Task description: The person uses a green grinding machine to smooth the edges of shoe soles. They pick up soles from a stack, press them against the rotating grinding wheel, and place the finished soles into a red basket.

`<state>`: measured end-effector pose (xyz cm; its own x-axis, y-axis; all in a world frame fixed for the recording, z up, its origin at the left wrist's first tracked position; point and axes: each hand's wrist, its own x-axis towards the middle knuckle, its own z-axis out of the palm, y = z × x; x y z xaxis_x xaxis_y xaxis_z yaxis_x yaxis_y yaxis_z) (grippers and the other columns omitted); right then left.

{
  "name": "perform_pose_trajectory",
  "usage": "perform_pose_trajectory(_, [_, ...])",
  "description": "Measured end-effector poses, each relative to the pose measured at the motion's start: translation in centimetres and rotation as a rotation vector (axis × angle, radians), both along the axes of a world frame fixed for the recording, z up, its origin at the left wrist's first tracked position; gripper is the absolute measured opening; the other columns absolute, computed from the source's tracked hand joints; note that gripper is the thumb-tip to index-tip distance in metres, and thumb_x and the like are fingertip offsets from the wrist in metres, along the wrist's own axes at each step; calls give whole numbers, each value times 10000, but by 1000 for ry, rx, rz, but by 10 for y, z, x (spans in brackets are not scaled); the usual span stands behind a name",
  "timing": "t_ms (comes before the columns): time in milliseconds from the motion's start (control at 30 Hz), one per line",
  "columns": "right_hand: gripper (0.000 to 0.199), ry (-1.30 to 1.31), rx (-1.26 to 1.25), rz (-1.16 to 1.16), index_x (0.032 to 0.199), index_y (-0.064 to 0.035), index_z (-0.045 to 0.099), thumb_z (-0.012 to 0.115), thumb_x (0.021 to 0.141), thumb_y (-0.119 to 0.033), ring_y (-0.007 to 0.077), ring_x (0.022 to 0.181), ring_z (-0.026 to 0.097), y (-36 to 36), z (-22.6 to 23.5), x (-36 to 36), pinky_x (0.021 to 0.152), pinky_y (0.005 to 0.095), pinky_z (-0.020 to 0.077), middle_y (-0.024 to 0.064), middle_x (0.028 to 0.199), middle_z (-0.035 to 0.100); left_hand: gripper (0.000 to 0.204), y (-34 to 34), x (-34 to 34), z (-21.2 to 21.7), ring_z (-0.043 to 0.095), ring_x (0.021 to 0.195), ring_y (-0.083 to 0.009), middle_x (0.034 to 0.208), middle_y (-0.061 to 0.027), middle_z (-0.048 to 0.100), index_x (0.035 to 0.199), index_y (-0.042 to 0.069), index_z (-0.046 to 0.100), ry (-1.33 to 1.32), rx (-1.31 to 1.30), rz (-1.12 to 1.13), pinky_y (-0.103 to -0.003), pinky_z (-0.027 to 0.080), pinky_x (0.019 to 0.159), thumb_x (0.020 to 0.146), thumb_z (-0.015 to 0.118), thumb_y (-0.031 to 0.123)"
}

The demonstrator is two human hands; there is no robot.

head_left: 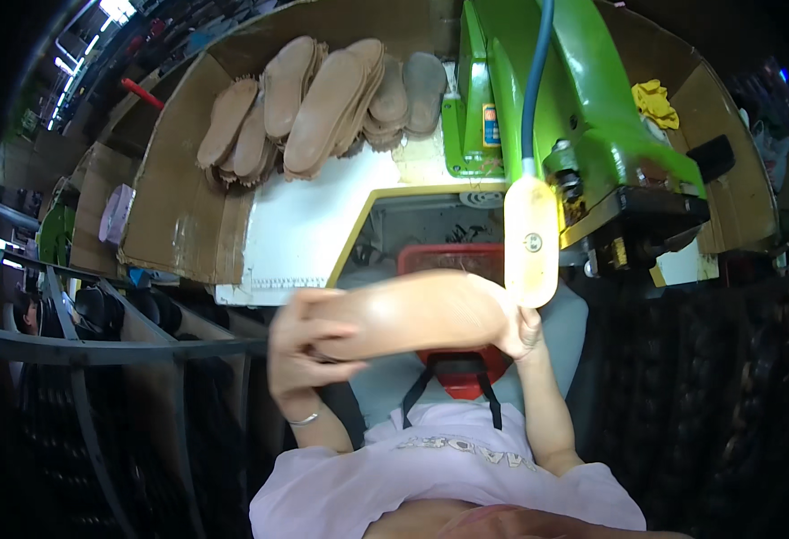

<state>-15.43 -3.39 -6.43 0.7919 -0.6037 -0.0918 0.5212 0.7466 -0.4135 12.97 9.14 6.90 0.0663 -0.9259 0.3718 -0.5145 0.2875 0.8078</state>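
Viewed remotely through my head camera, the tan sole (412,314) is suspended just below centre, its length running roughly nine to three o'clock. At its nine o'clock end, I record the left hand (309,341) with fingers parted over the sole; blur prevents me from telling whether they pinch. At three o'clock, the right hand (522,334) appears to pinch the other end, thumb visible, fingers largely hidden. The yellow paddle-shaped fitting (531,242) hangs at two o'clock from the sole; contact cannot be determined. The green machine (592,90) stands at one o'clock, the stacked soles (332,112) at eleven, on the white table (300,220). I judge the step as two-handed handling or turning; the next move calls for support at both ends and clearance from the fitting.
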Motion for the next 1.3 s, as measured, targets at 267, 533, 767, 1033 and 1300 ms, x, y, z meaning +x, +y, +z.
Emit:
perform_pose_trajectory(267, [550,668,-90,-420,1239,39,485,727,746,9,179,1058,584,101,-34,-100,929,316,462,103,1164,602,691,-49,-171,-100,541,1090,-183,1172,-123,550,1354,-15,373,1277,342,-234,-295,458,911,749,706,-5])
perform_pose_trajectory(533, [491,505,-12,-366,1199,29,510,703,749,60,200,1041,578,109,-41,-57,902,342,478,113,1128,588,154,-107,-198,-73,531,629,-24,738,6,628,914,-16,653,587,62,88,-181,445,562,785,715,39])
perform_pose_trajectory(767, [564,606,3,-374,1226,45,494,707,704,29,206,1051,577,124,-25,-93,919,340,463,121,1141,590,120,-82,-183,-98,515,642,-25,754,-3,594,893,-2,585,658,89,206,-149,424,594,807,655,-49])
perform_pose_trajectory(1033, [429,660,-179,-978,1062,-42,450,645,684,10,192,997,564,60,9,-151,921,336,458,98,1043,572,173,-81,-191,-107,571,760,-66,903,-59,624,984,-37,589,842,134,147,-202,468,705,815,625,-47])
perform_pose_trajectory(1300, [374,651,-363,-976,1136,-23,472,625,798,-68,180,1024,536,-41,50,-141,928,316,428,90,1068,539,349,-92,-159,-88,588,957,-141,1061,-91,622,1156,-52,561,805,145,-61,-271,458,877,821,646,0])
